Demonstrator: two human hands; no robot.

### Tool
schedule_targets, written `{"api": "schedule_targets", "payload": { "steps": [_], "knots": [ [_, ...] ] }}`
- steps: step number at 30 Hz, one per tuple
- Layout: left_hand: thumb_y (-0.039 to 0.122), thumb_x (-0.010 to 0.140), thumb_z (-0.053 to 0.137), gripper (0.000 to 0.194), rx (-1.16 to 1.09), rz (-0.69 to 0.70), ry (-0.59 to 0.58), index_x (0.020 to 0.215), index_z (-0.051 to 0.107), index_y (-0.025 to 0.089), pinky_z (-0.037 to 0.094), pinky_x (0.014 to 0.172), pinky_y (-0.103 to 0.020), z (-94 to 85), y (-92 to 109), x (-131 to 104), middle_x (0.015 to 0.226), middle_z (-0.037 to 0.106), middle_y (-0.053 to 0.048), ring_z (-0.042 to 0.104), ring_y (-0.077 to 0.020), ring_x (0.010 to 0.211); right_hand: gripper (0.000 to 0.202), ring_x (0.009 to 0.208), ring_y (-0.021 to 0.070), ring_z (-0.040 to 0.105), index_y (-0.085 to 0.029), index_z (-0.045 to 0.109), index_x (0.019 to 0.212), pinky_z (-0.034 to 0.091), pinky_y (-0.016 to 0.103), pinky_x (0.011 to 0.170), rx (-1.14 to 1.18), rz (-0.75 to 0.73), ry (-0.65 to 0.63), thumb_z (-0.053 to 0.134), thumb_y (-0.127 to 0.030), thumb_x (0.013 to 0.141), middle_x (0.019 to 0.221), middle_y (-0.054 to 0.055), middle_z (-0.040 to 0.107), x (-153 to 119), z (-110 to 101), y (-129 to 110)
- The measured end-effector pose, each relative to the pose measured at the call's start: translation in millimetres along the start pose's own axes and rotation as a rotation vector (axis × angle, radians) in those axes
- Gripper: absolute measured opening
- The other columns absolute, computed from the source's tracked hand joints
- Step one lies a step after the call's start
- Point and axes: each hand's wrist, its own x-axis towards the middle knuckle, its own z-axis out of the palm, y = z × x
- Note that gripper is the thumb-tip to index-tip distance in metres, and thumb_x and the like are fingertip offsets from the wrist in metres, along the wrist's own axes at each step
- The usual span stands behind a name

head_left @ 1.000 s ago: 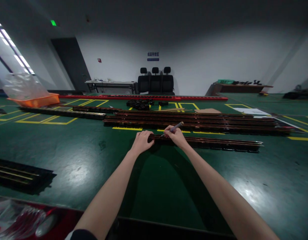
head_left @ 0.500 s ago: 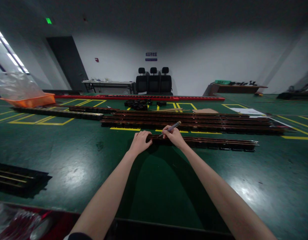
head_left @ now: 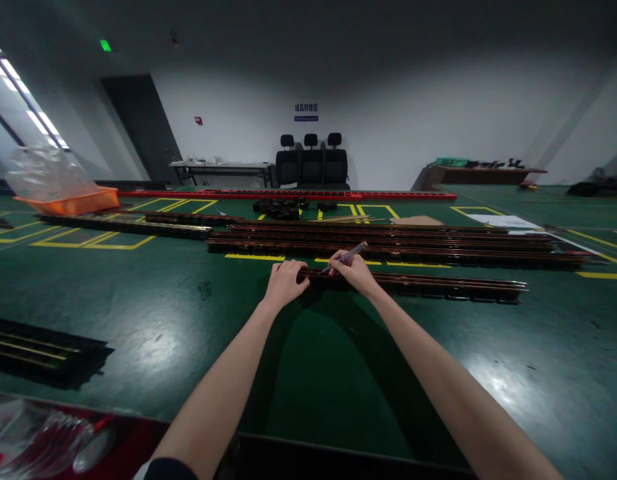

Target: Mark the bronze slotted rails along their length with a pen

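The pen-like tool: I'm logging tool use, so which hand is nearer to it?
Right. The right hand grips the pen-like tool, slanting down toward the dark rail; the left hand is apart, to its left, at the rail's left end.

Dim light, twin glare spots on green tabletop.
Bright window at left; shadows mid-table; edges stretched.

A long, narrow black strip with thin copper-coloured rods along its length lies from the frame's centre towards the right, dipping slightly at its right end, where the rods gleam pale. Over its left part, near the centre, a slim greyish pen-shaped tool with a brownish butt slants, butt upper right, tip lower left at the strip; contact is unclear
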Motion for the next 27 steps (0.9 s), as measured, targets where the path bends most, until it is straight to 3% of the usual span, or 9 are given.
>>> {"api": "schedule_targets", "payload": {
  "steps": [27],
  "knots": [
    [0.024,0.083,0.047,0.028,0.046,-0.015,0.058,0.106,0.063,0.021,0.033,0.097,-0.045,0.1,2.2,-0.4,0.11,0.068,-0.007,0.057,-0.0248,0.106,0.005,0.069,0.0169,0.067,-0.018,0.06,0.072,0.05,0.03,0.069,-0.027,0.012,0.012,0.059,-0.023,0.071,0.066,0.002,0.069,-2.3,3.1,-6.2]
  ]
}}
